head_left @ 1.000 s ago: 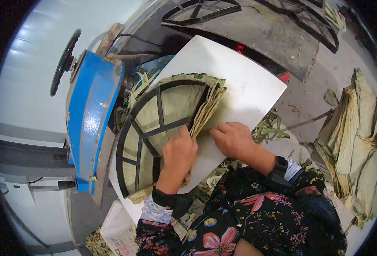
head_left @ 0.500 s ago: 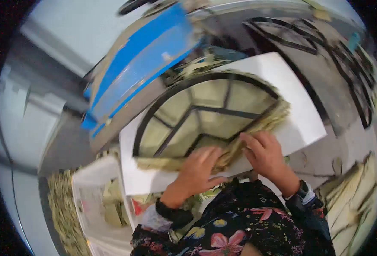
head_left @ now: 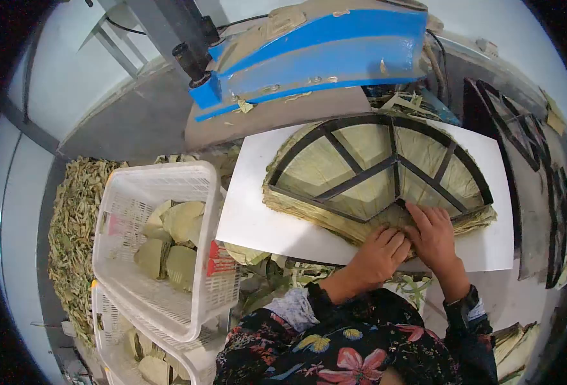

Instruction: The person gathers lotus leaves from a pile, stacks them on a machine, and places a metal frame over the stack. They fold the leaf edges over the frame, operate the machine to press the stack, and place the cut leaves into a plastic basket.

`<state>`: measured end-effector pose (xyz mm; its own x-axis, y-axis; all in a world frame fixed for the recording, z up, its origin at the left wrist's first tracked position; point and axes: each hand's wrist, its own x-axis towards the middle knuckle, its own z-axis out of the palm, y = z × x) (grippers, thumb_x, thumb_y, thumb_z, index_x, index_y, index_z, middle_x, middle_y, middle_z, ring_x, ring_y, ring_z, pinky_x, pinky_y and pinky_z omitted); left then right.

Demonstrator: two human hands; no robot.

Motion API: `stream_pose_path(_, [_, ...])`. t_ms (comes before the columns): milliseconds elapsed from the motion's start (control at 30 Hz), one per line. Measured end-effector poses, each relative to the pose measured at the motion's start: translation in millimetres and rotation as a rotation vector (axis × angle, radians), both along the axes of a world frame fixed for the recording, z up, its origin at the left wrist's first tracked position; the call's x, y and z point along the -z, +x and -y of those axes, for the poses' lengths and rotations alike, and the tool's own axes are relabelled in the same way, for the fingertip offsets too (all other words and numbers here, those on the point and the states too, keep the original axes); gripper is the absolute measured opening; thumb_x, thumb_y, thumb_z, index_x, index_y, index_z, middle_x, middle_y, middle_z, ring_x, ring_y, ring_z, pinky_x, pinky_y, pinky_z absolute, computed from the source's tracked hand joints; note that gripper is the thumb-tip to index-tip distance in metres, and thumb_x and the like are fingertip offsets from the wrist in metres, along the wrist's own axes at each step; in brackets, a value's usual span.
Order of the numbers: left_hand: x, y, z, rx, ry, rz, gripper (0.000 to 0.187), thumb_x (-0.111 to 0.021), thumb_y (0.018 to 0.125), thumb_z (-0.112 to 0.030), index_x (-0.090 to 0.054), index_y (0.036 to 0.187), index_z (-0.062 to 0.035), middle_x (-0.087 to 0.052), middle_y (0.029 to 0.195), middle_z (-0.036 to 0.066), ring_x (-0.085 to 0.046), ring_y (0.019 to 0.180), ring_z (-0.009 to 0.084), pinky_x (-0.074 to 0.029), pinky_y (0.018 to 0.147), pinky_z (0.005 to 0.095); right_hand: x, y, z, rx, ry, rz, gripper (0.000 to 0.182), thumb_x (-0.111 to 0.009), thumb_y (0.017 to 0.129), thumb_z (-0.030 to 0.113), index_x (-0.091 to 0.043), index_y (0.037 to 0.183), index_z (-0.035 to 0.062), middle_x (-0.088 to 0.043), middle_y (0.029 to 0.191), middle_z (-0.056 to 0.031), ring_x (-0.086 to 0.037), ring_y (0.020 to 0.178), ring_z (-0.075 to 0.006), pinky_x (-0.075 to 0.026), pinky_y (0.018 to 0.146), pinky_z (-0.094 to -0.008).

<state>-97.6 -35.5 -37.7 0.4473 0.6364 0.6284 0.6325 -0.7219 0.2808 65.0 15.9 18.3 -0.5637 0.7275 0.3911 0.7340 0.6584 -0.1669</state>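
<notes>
A thick stack of flat greenish dried leaves (head_left: 309, 210) lies on a white board (head_left: 241, 221). On top of it rests a black fan-shaped frame (head_left: 360, 174) with inner dividers, leaf surface showing through its sections. My left hand (head_left: 378, 258) has its fingers curled together against the stack's front edge, near the frame's front notch. Right beside it, almost touching, my right hand (head_left: 432, 239) grips at the same edge, with its fingertips at the frame's front bar. The undersides of both hands are hidden.
Behind the board stands a blue machine (head_left: 322, 48). At the left, a white basket (head_left: 207, 192) holds cut leaf pieces (head_left: 182, 264), above a second basket (head_left: 197, 359). A heap of leaf scraps (head_left: 78, 218) lies farther left. More black frames (head_left: 517, 131) stand at the right.
The view has swung leftward, bringing the baskets and blue machine more fully into sight. My hands have come closer together at the stack's front edge, the left moving toward the right.
</notes>
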Motion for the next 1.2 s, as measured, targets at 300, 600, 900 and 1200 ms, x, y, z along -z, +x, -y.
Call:
stream_pose_path(300, [-54,-131,-33,-0.053,-0.106,0.201,0.044,-0.060,0.075,-0.006,-0.050,0.117,0.0016,-0.054,0.117,0.021,-0.050,0.110,0.0373,-0.039,0.095,0.0430,-10,-26,56,-0.022,-0.127,-0.141,0.055,-0.072,0.062,0.017,-0.053,0.112,0.0022,-0.052,0.115,-0.0159,-0.049,0.107,-0.0371,-0.039,0.090,-0.0463])
stream_pose_path(600, [-157,-306,-135,-0.796,0.502,0.234,0.056,-0.060,0.082,-0.010,-0.033,0.128,0.0063,-0.043,0.120,0.020,-0.045,0.111,0.0300,-0.034,0.097,0.0377,-8,-35,55,0.066,-0.194,-0.072,0.052,-0.069,0.062,0.011,-0.053,0.111,0.0038,-0.055,0.115,-0.0130,-0.050,0.110,-0.0338,-0.039,0.095,-0.0462])
stream_pose_path(900, [-197,-360,-212,-0.389,-0.115,0.854,0.036,-0.064,0.083,-0.019,-0.049,0.109,0.0008,-0.057,0.095,0.008,-0.057,0.082,0.0163,-0.047,0.078,0.0304,11,-39,58,0.038,-0.094,-0.173,0.036,-0.060,0.064,0.003,-0.059,0.101,0.0029,-0.059,0.108,-0.0133,-0.054,0.106,-0.0341,-0.044,0.091,-0.0444])
stream_pose_path(1200, [-184,-362,-224,-0.534,-0.204,0.959,0.022,-0.063,0.082,-0.018,-0.057,0.097,-0.0030,-0.058,0.085,0.004,-0.053,0.070,0.0111,-0.047,0.064,0.0263,10,-34,62,0.010,-0.104,-0.178,0.040,-0.059,0.065,0.005,-0.057,0.105,0.0029,-0.057,0.111,-0.0142,-0.052,0.108,-0.0340,-0.042,0.093,-0.0439])
